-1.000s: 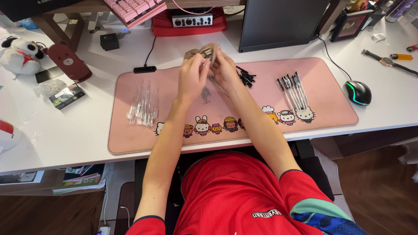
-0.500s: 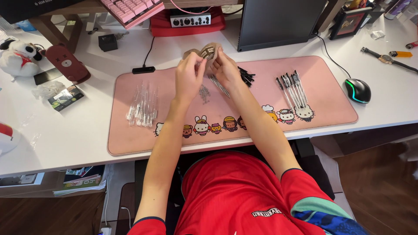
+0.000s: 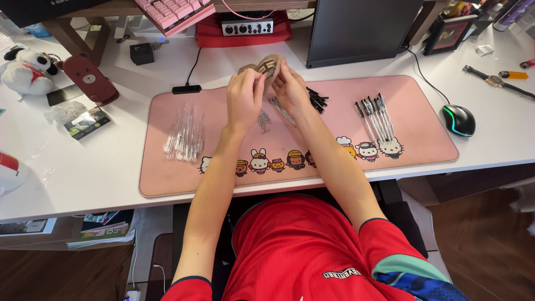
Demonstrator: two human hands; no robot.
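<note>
My left hand (image 3: 245, 97) and my right hand (image 3: 291, 89) are raised together over the back of a pink desk mat (image 3: 234, 161). Both hands pinch a thin pen part between them; it is too small to tell exactly what it is. Under the hands lie a small pile of metal springs (image 3: 263, 120) and thin ink refills (image 3: 282, 110). Clear pen barrels (image 3: 184, 135) lie in a heap to the left. Black pen caps (image 3: 317, 100) sit just right of my right hand, and several finished pens (image 3: 376, 114) lie further right.
A brown round object (image 3: 267, 66) sits behind the hands. A dark monitor (image 3: 362, 30) stands at the back, with a black mouse (image 3: 458, 120) right of the mat. A plush panda (image 3: 28, 68), a dark red case (image 3: 89, 81), a black cube (image 3: 141, 53) and a pink keyboard (image 3: 175, 10) are at the left and back.
The hands stay close together at the same spot; the fingers have shifted slightly around the small part. Nothing else has moved.
</note>
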